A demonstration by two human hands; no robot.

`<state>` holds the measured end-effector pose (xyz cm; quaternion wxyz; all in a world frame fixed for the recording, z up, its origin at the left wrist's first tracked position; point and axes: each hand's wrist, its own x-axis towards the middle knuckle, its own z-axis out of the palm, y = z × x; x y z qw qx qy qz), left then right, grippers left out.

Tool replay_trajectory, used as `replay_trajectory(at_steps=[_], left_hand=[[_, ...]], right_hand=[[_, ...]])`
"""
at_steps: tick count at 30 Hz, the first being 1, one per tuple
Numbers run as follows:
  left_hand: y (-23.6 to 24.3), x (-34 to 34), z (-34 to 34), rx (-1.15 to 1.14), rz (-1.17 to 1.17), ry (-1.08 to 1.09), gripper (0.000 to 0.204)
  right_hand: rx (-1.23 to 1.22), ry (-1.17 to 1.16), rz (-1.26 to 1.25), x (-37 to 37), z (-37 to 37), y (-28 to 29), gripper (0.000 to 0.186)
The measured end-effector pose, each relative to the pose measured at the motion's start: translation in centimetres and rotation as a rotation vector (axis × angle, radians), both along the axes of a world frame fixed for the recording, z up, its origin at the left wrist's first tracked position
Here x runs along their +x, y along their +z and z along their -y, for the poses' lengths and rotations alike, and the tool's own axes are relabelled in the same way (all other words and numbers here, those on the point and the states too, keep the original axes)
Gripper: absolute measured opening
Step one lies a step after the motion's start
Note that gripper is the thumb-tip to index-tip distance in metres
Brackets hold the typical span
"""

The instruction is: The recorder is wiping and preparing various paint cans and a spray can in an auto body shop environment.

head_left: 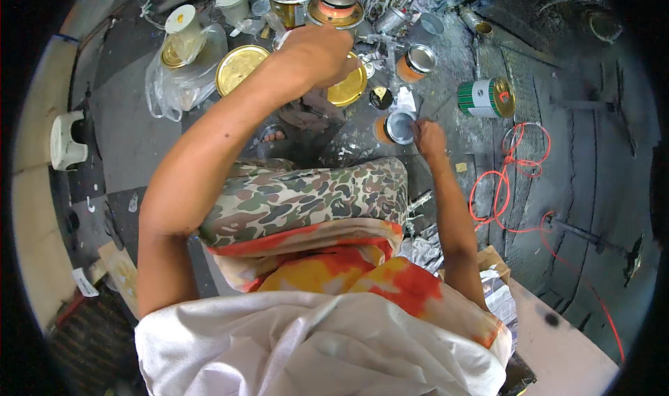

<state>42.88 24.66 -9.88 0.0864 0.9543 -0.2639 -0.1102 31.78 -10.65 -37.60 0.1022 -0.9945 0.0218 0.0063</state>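
Right hand pinching orange tin, inside floor's left edge; left hand: we can't tell; we should keep tin level

Ahead is my left hand, with a first lid to its left and a second lid to its right. My right hand is at the rim of a can, nearer me than both lids. Farther right is a tin, a cord on its near side. Far left is a stool; a bag lies between.
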Motion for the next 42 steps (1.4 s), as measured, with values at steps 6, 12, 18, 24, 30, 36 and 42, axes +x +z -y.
replay_trajectory(at_steps=[6,12,18,24,30,36,42], left_hand=[[0.2,0.2,0.0,0.015,-0.021,-0.026,0.041],[-0.4,0.3,0.4,0.023,-0.053,-0.033,0.04],[-0.4,-0.3,-0.1,-0.017,-0.002,-0.054,0.04],[-0.3,0.2,0.2,-0.037,0.019,-0.123,0.042],[-1.0,-0.1,0.1,-0.028,0.041,-0.091,0.044],[-1.0,0.0,0.5,-0.025,0.046,-0.126,0.044],[-1.0,-0.1,0.0,-0.014,0.034,-0.121,0.044]], right_hand=[[0.214,0.093,-0.112,0.3,-1.9,1.5,0.025],[-0.082,0.061,0.099,-0.3,0.8,-0.4,0.028],[0.112,0.133,-0.187,0.7,-0.1,0.5,0.03],[-0.206,-0.045,-0.024,0.7,0.1,0.5,0.032],[-0.044,0.088,-0.056,0.1,-1.5,2.2,0.029],[-0.224,-0.029,0.122,0.3,-0.2,-0.7,0.027],[-0.179,0.063,-0.219,0.9,-1.8,3.9,0.028]])
